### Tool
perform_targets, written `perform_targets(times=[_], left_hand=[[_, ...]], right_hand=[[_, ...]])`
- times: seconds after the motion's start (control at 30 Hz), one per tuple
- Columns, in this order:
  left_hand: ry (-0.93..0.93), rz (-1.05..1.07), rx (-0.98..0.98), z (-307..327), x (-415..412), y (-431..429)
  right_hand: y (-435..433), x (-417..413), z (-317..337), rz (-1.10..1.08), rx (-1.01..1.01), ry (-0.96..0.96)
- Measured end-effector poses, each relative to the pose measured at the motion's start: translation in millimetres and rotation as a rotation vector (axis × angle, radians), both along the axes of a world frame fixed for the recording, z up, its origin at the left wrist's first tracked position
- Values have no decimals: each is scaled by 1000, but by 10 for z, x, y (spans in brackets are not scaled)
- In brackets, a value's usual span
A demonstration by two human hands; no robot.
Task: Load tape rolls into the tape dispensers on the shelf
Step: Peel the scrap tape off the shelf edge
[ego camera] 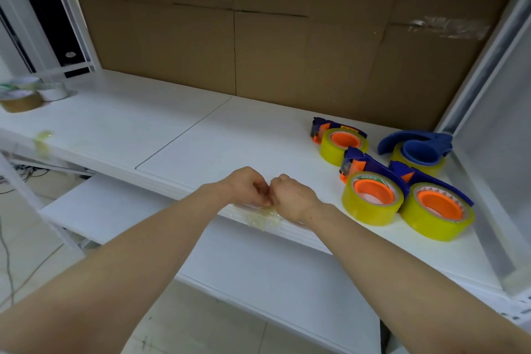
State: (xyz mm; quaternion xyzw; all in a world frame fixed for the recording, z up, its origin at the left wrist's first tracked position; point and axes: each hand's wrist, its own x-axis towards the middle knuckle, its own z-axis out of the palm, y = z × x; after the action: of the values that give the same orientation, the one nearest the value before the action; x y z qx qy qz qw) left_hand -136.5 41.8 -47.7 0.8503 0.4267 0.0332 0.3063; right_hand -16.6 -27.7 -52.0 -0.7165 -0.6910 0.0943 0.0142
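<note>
Four loaded tape dispensers (402, 175) clustered at the shelf's (201, 135) right end, handles angled toward back-left. Left hand (247, 185) and right hand (290, 195) pinched together on crumpled tape scrap (264, 217) at front edge.

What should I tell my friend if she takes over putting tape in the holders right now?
Left hand and right hand: fingertips pinched together at the front edge of the shelf, on a crumpled scrap of clear tape stuck there. Neither holds a roll or a dispenser.
Four dispensers sit at the right end of the shelf, each with a yellow roll in it: back left, back right, front left, front right.
Spare rolls sit at the far left.
Done: all four dispensers in view look loaded.
Left: clear the tape scrap; check that each roll is threaded, which cannot be seen from here.
</note>
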Motion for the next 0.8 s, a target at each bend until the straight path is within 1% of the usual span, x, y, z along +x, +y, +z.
perform_targets(times=[0.07,0.13,0.2,0.3,0.4,0.5,0.53,0.57,0.6,0.63,0.67,0.7,0.73,0.8], left_hand=[[-79,28,-24,-26,-37,-18],[-158,25,-128,18,-81,-71],[-179,6,-213,78,-104,-130],[-216,3,-262,118,-120,-223],[-299,-4,-282,81,-130,-327],[-370,19,-278,81,-157,-414],[-382,29,-277,110,-172,-443],[-404,53,-289,144,-190,-464],[-441,98,-310,186,-211,-475],[-477,150,-330,230,-240,-477],[-504,201,-343,275,-277,-469],[-519,242,-347,309,-320,-445],[-520,268,-352,322,-370,-422],[-461,278,-358,297,-454,-406]], right_hand=[[-47,-2,68,19,5,20],[-93,24,146,12,9,81],[-148,60,202,4,-1,135],[-244,100,245,-26,36,214],[-329,86,227,-91,85,399],[-357,61,225,-107,128,556],[-364,67,254,-124,130,641],[-366,77,290,-152,118,769],[-367,95,327,-188,91,902],[-364,115,355,-224,77,980],[-353,140,362,-264,79,988],[-335,173,334,-306,76,952],[-325,202,286,-348,73,883],[-327,218,168,-392,57,726]])
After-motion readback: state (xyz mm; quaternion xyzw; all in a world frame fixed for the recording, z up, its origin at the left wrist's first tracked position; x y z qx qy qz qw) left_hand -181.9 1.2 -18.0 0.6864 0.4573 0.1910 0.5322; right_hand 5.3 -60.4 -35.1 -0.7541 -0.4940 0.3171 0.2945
